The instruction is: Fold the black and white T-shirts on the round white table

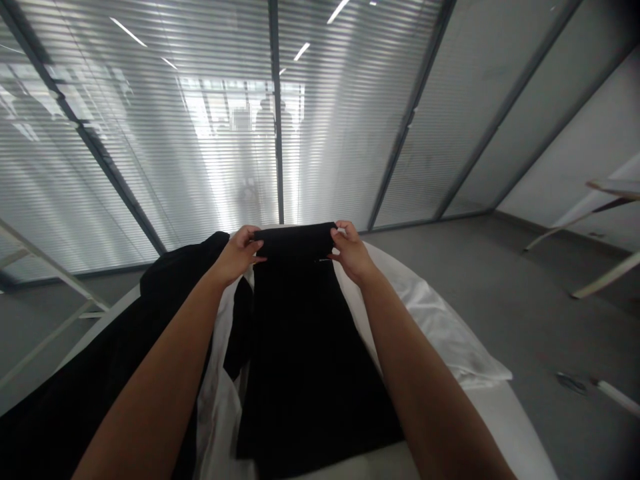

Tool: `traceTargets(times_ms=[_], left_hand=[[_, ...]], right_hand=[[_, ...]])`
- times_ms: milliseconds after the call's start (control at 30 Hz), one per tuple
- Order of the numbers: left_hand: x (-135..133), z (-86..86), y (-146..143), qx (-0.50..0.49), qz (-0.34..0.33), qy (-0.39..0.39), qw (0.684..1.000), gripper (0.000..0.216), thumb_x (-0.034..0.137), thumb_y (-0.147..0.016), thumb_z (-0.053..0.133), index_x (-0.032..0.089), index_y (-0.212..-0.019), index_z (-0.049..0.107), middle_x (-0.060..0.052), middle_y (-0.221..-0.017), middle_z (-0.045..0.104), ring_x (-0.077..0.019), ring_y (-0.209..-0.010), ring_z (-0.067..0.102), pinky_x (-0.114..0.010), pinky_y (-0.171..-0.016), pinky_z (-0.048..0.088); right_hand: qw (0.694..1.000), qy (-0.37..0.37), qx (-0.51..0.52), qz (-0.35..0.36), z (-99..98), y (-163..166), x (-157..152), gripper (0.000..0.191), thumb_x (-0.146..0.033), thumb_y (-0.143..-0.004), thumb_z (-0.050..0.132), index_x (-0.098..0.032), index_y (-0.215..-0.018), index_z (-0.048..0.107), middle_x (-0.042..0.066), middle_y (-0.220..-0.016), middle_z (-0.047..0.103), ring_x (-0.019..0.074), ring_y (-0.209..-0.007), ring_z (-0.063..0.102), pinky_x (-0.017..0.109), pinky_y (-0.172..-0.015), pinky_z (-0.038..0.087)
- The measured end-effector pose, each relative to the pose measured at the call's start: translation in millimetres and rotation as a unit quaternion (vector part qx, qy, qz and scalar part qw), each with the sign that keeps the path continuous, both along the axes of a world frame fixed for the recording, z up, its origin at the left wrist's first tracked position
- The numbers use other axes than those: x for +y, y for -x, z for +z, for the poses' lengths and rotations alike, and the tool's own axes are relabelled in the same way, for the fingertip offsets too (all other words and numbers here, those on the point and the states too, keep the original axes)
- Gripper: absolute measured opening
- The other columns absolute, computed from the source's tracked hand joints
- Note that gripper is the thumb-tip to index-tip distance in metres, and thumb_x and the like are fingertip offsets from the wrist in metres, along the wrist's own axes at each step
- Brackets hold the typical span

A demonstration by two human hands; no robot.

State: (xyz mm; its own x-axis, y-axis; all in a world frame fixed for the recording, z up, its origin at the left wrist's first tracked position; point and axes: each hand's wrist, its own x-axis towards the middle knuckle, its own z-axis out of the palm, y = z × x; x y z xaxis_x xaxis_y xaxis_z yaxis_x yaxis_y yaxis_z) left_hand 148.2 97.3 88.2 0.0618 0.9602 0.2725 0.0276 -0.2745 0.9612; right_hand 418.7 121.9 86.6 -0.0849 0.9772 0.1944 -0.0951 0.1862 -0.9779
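A black garment (310,373), its exact kind unclear, lies lengthwise before me, with its far end turned over into a flat band (297,241). At the band's left end, my left hand (243,252) pinches the cloth between thumb and fingers. My right hand (351,252) grips the opposite end the same way. Both arms reach forward on either side of the garment. A small pale mark shows on the black cloth near my right fingers. White fabric (430,320) is spread beneath and to the right.
Another black cloth (100,360) is heaped at the left, partly behind my left arm. A white metal frame (55,267) stands at the far left. Glass panels with blinds (330,133) rise beyond. White-legged furniture (605,273) stands on the grey floor (480,267) at right.
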Motion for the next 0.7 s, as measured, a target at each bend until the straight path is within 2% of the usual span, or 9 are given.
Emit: traceTargets(times_ms=[167, 300, 433, 700], left_hand=[[2, -5.0, 1, 0.032, 0.006, -0.018, 0.999, 0.029, 0.030, -0.073, 0.071, 0.021, -0.098, 0.057, 0.001, -0.094, 0.058, -0.0144, -0.087, 0.060, -0.036, -0.079, 0.057], [4, -11.9, 4, 0.014, 0.000, -0.012, 1.000, 0.028, 0.026, -0.069, 0.072, 0.020, -0.092, 0.059, 0.001, -0.090, 0.060, -0.0150, -0.082, 0.061, -0.035, -0.076, 0.056], [5, -15.8, 10, 0.031, -0.017, -0.012, 0.999, 0.023, 0.019, -0.063, 0.071, 0.018, -0.083, 0.061, 0.000, -0.078, 0.062, -0.0157, -0.073, 0.061, -0.033, -0.072, 0.052], [1, -9.3, 15, 0.129, -0.043, -0.026, 0.990, 0.017, 0.013, -0.059, 0.064, 0.018, -0.075, 0.067, -0.001, -0.078, 0.064, -0.0175, -0.078, 0.058, -0.031, -0.074, 0.045]], right_hand=[[0.999, -0.015, 0.037, -0.028, -1.5, 2, 0, 0.036, -0.048, -0.071, 0.063, -0.029, -0.093, 0.044, -0.004, -0.087, 0.054, 0.0146, -0.078, 0.053, 0.025, -0.065, 0.045], [0.996, 0.005, 0.092, -0.001, -6.4, -1, 1, 0.032, -0.039, -0.065, 0.069, -0.026, -0.086, 0.048, -0.004, -0.083, 0.053, 0.0141, -0.076, 0.052, 0.025, -0.065, 0.043], [0.991, 0.016, 0.126, 0.033, -11.2, -6, 3, 0.024, -0.027, -0.058, 0.068, -0.023, -0.075, 0.052, -0.004, -0.074, 0.049, 0.0137, -0.071, 0.049, 0.026, -0.065, 0.042], [0.999, 0.012, 0.037, 0.038, -12.6, -11, 5, 0.008, -0.023, -0.052, 0.051, -0.022, -0.059, 0.048, -0.002, -0.064, 0.042, 0.0148, -0.062, 0.043, 0.027, -0.058, 0.036]])
